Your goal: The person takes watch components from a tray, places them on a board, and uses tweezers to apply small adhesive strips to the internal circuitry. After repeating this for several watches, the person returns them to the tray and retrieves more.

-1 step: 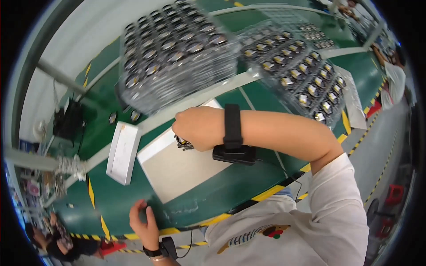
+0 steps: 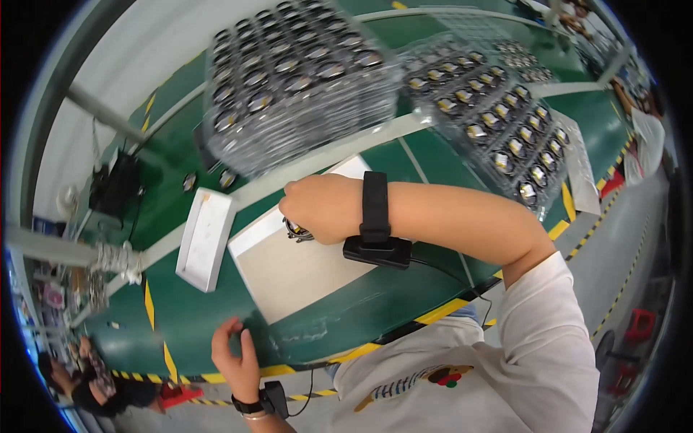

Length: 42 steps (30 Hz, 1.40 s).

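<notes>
Here's the right hand (image 2: 323,208), one of two in play, fingers curled round one round black-and-silver component (image 2: 295,229), partly hidden, above one beige-and-white board (image 2: 299,281). The left hand (image 2: 240,361), well apart, has thumb and fingers parted, nothing in its grasp, near the table's front edge! One open white box (image 2: 206,249) left of the board; two loose components (image 2: 227,178) beyond it, near one tall stack of clear trays (image 2: 310,108).

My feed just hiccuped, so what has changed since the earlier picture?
Only the view shifted slightly; nothing was visibly taken hold of or let go. The right hand is still at the small round part; the left hand stays open.
</notes>
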Tool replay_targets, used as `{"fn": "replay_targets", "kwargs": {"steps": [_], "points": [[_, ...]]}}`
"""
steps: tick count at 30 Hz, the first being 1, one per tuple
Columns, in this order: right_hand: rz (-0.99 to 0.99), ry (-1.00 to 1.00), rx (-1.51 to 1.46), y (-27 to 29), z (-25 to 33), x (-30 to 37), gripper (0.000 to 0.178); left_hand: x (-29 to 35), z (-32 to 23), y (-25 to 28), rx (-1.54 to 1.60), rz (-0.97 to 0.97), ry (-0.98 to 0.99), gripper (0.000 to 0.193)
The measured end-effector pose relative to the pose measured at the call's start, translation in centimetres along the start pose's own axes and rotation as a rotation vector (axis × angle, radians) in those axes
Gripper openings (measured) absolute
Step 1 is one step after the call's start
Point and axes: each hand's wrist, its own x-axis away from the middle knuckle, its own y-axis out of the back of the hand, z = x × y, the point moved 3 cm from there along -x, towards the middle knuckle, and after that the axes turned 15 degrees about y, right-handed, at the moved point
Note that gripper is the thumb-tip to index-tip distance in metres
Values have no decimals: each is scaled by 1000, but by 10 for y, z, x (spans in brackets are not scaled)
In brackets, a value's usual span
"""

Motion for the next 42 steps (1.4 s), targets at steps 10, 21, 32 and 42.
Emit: {"fn": "replay_targets", "kwargs": {"steps": [10, 21, 32, 42], "points": [[-340, 190, -169, -9, 11, 4, 70, -34, -46, 2, -67, 104, -246, 26], [-322, -97, 199, -20, -12, 134, 27, -98, -115, -85, -239, 153, -679, 54], [-804, -193, -268, -26, -25, 158, 11, -46, -125, -115, 625, 923, 186, 29], [-1003, -511, -1178, -72, -17, 161, 12, -41, -136, -172, 833, 1057, 501, 20]]}}
